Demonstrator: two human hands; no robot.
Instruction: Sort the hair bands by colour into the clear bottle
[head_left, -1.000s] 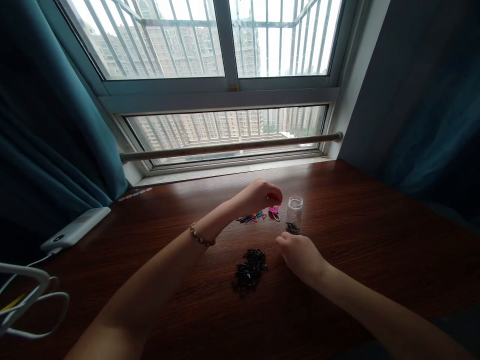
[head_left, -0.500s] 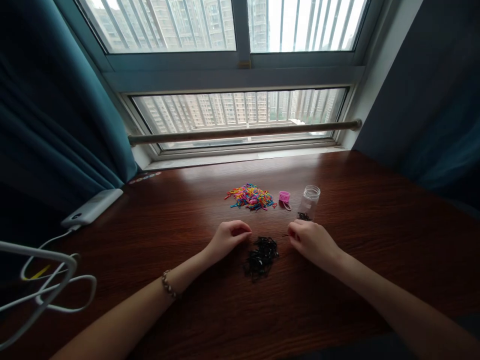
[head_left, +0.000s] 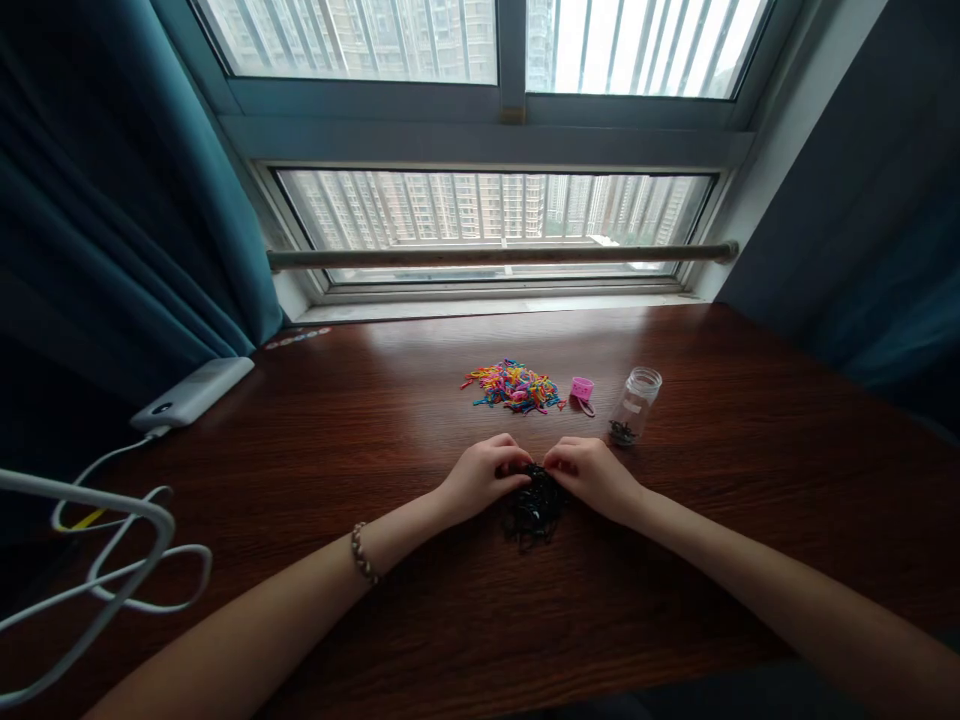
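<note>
A heap of small black bands, which look like hair elastics, lies on the table between my hands. My left hand has its thumb and fingers closed at the heap's upper left edge. Facing it, my right hand pinches at the upper right edge, its fingertips close to the left ones. What sits between the fingertips of either hand is too small and too hidden to make out. Behind the right hand, an uncapped clear plastic jar stands upright with some black bands at its bottom.
A multicoloured heap of small bands lies beyond my hands. Beside it is a pink lid with a loop. A white power bank with a white cable lies at the left, near the blue curtain. The window is behind the table.
My right hand has moved left, from in front of the jar to the black heap, and held a thin black piece before. My left hand has come to the heap's edge. The view has shifted slightly.
</note>
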